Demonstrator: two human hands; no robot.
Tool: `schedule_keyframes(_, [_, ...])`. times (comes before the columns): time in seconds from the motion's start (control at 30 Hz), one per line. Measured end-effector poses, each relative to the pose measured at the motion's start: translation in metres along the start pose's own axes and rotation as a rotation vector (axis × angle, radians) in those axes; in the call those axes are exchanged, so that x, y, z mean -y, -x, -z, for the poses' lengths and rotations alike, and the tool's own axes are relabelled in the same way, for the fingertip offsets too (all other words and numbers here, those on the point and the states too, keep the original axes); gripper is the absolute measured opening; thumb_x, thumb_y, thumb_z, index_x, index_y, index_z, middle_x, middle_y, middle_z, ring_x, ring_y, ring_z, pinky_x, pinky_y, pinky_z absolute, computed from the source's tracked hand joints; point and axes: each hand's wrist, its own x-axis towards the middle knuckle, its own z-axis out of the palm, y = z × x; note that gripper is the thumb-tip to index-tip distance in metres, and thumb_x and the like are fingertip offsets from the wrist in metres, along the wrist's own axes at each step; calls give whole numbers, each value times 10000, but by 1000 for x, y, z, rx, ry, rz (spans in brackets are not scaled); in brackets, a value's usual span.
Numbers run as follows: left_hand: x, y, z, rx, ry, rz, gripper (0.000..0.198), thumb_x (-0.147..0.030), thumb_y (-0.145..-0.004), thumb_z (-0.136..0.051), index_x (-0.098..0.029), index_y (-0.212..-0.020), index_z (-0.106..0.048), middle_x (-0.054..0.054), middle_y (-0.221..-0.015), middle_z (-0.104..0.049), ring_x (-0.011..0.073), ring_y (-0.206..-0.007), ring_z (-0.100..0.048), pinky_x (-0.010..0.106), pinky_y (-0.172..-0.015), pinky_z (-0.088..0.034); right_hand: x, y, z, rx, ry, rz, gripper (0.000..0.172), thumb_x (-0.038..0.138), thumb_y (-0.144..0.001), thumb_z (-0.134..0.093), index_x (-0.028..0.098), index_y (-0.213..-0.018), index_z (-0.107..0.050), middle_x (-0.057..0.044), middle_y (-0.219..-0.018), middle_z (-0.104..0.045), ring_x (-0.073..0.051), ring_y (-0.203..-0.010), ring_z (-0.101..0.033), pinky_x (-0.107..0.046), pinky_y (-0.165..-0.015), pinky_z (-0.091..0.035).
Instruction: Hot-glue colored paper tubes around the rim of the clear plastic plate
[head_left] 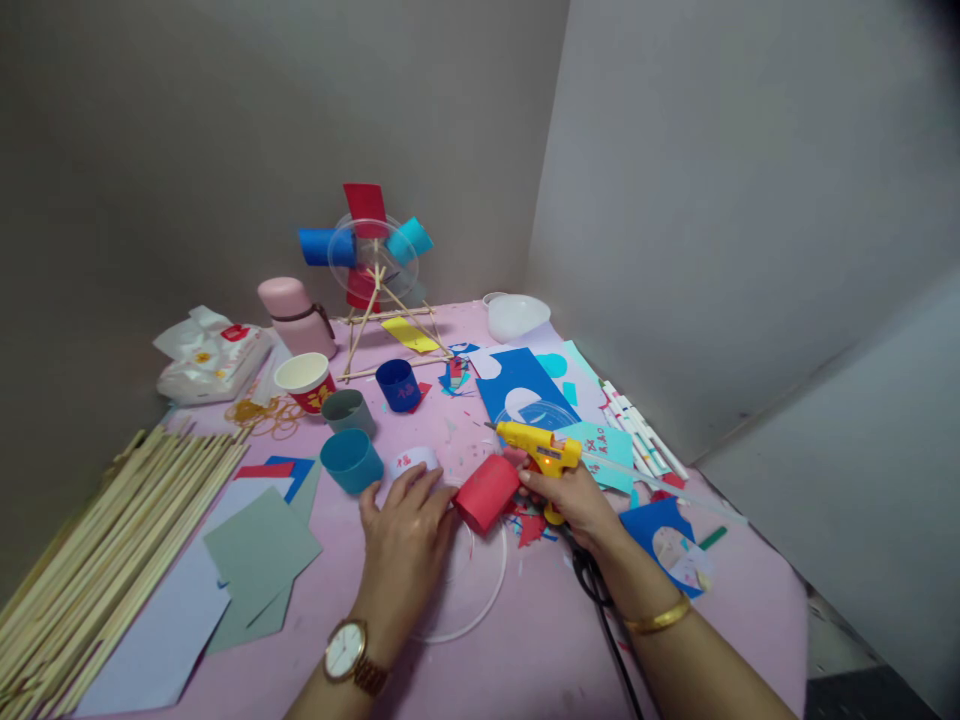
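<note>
My right hand (566,495) grips a yellow hot glue gun (536,445), its nozzle pointing left and a clear glue stick trailing from its back. A red paper cylinder (487,493) lies tilted between my hands, by the right fingertips. My left hand (411,535) reaches over the table, fingers apart and bent, at the near side of a white paper cylinder (414,460) with red writing. Whether its fingertips touch that cylinder I cannot tell. Under the left hand lies a round clear disc (480,605), partly hidden. Teal (352,461), grey (349,412) and dark blue (398,385) cylinders stand beyond.
A wheel with coloured paper blades (373,255) stands on a stick frame at the back. Wooden sticks (120,560) and paper sheets (262,545) lie left, near a red cup (306,383) and pink flask (294,315). Markers (641,430) and paper scraps lie right; a black cord (615,640) runs forward.
</note>
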Motion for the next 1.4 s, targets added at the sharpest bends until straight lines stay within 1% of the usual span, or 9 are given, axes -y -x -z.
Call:
schedule_keyframes(0.37, [-6,5,-6,28,-70,1,284,-187,-839,-545,-217,-1114,-613,132,-1272,-613,355,-1189,-507,601,-942,-269,-1,0,3,6,27,-14,267,295,-553,-805,165,-741,-668,27,-555,-635,-120,-490,-551,-236,-486,-432])
schedule_keyframes(0.5, [-6,5,-7,-7,-81,2,329,-197,-832,-547,-194,-1157,-594,155,-1275,-605,362,-1195,-499,595,-948,-268,2,0,2,3,22,-19,257,287,-534,-807,169,-708,-660,34,-543,-632,-114,-486,-546,-232,-491,-434])
schedule_keyframes(0.6, [-4,10,-3,-67,-72,8,366,-233,-837,-551,-187,-1200,-560,174,-1307,-570,364,-1207,-485,579,-942,-280,5,1,1,-2,18,-17,253,286,-529,-807,172,-693,-652,37,-544,-626,-113,-488,-544,-237,-498,-442])
schedule_keyframes(0.77, [6,41,8,-194,-48,39,368,-301,-882,-508,-162,-1222,-511,204,-1312,-528,350,-1198,-478,537,-936,-311,10,3,2,-19,7,0,305,321,-519,-824,173,-723,-654,24,-574,-630,-130,-515,-565,-255,-514,-461])
schedule_keyframes(0.97, [18,86,14,-185,6,-59,307,-301,-842,-571,-222,-1138,-550,146,-1241,-569,305,-1116,-527,453,-907,-358,25,10,8,-29,12,73,313,351,-522,-844,186,-702,-648,21,-624,-631,-148,-582,-596,-271,-584,-486])
schedule_keyframes(1.07, [26,94,18,-200,0,2,300,-313,-849,-558,-230,-1137,-543,141,-1237,-568,302,-1103,-533,458,-902,-369,31,23,14,-53,21,108,313,346,-536,-850,193,-737,-667,10,-694,-655,-147,-622,-589,-264,-602,-480])
schedule_keyframes(1.17, [37,86,25,-247,17,140,279,-337,-884,-499,-228,-1139,-529,134,-1226,-566,299,-1125,-524,463,-903,-397,28,43,24,-80,36,93,319,364,-536,-852,190,-748,-689,-17,-729,-680,-181,-637,-611,-291,-593,-493])
schedule_keyframes(1.27, [50,65,34,-272,2,259,336,-351,-904,-450,-182,-1190,-502,159,-1255,-535,301,-1163,-501,469,-925,-418,19,65,34,-126,27,63,296,369,-546,-850,203,-736,-695,-5,-690,-677,-159,-571,-588,-273,-531,-474])
schedule_keyframes(1.4, [63,29,40,-230,-64,294,368,-343,-906,-432,-161,-1211,-530,170,-1288,-517,312,-1206,-471,472,-950,-415,9,87,44,-197,33,69,324,384,-540,-854,205,-760,-697,-11,-723,-693,-153,-563,-605,-263,-528,-473])
